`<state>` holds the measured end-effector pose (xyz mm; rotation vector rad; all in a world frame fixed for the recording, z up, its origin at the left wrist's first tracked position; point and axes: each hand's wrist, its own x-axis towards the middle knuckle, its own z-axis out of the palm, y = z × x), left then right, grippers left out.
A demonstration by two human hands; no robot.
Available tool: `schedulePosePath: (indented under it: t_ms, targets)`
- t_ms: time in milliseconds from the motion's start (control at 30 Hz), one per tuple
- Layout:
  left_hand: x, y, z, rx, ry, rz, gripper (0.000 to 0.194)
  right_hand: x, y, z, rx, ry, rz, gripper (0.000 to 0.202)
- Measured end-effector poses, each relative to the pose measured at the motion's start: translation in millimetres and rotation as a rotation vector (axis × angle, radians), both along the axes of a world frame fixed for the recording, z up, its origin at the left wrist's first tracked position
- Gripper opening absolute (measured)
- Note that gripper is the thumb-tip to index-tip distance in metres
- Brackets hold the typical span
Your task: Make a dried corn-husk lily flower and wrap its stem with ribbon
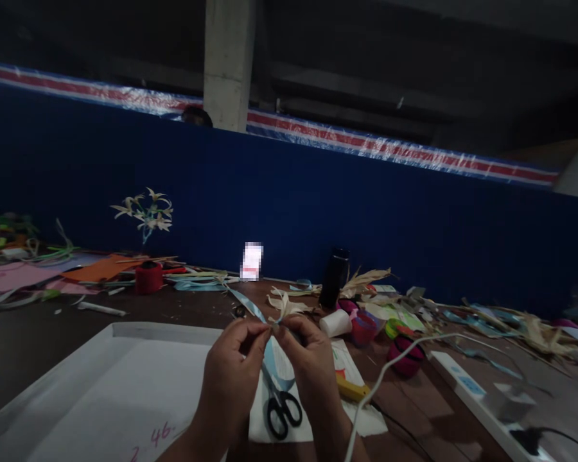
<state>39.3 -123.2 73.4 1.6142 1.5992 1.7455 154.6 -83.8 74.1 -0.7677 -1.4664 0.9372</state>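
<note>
My left hand (236, 359) and my right hand (311, 353) meet at the centre, fingertips almost touching. Between left thumb and forefinger is a light blue ribbon (250, 307), its strip running up and to the left. The right fingers pinch the base of a pale flower (285, 305) with husk-like petals; the exact join is hidden by the fingertips. Below the hands, black-handled scissors (280, 401) lie on a white paper sheet (293, 433). More light blue material (282, 366) shows between the wrists.
A white tray (120, 330) sits at left. Behind it are a red spool (148, 278) and a finished-looking flower stem (147, 215). A dark bottle (334, 276), white roll (336, 323), yellow tool (352, 389), white cable (380, 378) and power strip (467, 385) occupy the right.
</note>
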Motion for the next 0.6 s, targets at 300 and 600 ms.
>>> schedulePosePath:
  t_ms: [300, 600]
  targets:
    - [2.9, 1.5, -3.3, 0.051, 0.055, 0.063, 0.011, -2.0, -2.6, -1.8, -0.003, 0.015, -0.012, 0.013]
    - [4.0, -0.4, -2.7, -0.009, 0.028, -0.019, 0.016, 0.8, 2.2, -9.4, -0.108, 0.018, -0.048, 0.021]
